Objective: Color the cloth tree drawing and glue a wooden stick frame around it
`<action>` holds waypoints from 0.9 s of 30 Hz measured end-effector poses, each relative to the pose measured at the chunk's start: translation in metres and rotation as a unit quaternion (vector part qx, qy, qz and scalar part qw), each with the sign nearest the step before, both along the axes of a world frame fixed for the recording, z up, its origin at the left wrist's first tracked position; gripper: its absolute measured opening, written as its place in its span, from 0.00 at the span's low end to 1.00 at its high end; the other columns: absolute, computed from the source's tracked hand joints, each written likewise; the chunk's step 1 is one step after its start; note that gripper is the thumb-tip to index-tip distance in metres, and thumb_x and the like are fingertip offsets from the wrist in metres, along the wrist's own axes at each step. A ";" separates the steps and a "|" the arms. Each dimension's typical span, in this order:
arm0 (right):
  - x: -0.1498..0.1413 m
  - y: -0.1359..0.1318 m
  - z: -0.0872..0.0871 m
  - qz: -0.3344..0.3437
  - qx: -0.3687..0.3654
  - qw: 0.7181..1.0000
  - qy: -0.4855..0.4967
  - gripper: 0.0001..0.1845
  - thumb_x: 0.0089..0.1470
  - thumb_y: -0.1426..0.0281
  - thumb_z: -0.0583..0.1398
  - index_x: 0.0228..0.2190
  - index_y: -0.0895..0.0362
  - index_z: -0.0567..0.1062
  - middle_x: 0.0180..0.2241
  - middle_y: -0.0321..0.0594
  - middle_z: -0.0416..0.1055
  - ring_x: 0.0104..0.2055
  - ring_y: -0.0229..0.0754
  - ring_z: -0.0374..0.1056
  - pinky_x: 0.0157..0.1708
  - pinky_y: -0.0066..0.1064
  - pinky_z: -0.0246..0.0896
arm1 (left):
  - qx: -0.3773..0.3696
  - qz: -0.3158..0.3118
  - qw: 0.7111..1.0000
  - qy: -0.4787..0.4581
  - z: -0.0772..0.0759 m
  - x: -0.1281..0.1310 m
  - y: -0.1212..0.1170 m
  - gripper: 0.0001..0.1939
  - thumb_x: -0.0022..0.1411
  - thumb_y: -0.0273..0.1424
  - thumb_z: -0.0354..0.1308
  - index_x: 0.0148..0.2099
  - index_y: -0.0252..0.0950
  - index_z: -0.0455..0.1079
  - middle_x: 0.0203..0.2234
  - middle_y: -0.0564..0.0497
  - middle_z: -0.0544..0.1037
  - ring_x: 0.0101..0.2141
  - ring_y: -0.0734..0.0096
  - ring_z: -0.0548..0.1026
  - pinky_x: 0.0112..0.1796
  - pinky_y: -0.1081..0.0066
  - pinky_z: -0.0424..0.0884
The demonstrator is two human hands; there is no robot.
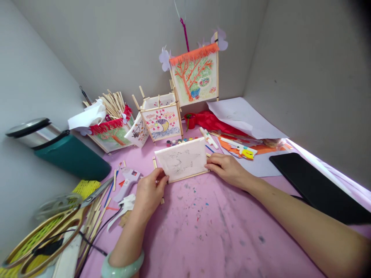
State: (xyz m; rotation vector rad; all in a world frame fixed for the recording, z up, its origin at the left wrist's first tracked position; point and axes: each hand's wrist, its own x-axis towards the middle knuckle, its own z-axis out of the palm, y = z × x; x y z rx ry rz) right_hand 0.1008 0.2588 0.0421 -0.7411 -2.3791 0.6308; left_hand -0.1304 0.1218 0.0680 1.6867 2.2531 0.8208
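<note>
Head view: left hand (149, 191), right hand (227, 170) pinch opposite sides of sketched panel (185, 160), forearms (290, 210) converging.

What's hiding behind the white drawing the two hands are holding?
Little colourful pots show just past the top edge of the drawing, and a box with a moon picture stands farther back. The spot right behind the drawing is covered, so I can't tell what's there.

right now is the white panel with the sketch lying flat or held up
The white panel is held up: left hand and right hand grip opposite sides, and its sketched face faces the camera.
</note>
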 end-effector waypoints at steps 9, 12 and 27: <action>-0.001 -0.001 0.000 0.000 -0.010 1.000 -0.006 0.11 0.57 0.67 0.55 0.28 0.56 0.75 0.31 0.39 0.72 0.33 0.39 0.68 0.33 0.29 0.59 | 0.015 -0.018 1.000 -0.003 0.000 0.000 -0.001 0.06 0.57 0.32 0.51 0.36 0.40 0.68 0.33 0.53 0.79 0.32 0.68 0.76 0.34 0.72 0.67; -0.001 -0.001 0.000 0.005 -0.008 1.000 -0.010 0.12 0.57 0.66 0.54 0.28 0.56 0.75 0.32 0.39 0.72 0.34 0.40 0.68 0.33 0.30 0.60 | 0.015 -0.020 1.000 -0.008 0.002 0.001 -0.001 0.06 0.57 0.31 0.51 0.37 0.40 0.69 0.33 0.53 0.79 0.32 0.69 0.76 0.33 0.72 0.67; 0.001 0.001 -0.002 0.012 -0.006 1.000 -0.013 0.11 0.57 0.67 0.54 0.32 0.56 0.76 0.34 0.42 0.72 0.36 0.43 0.68 0.38 0.34 0.62 | -0.025 -0.066 0.996 0.063 0.005 -0.006 -0.004 0.06 0.54 0.26 0.54 0.34 0.39 0.72 0.27 0.52 0.74 0.33 0.67 0.70 0.34 0.70 0.63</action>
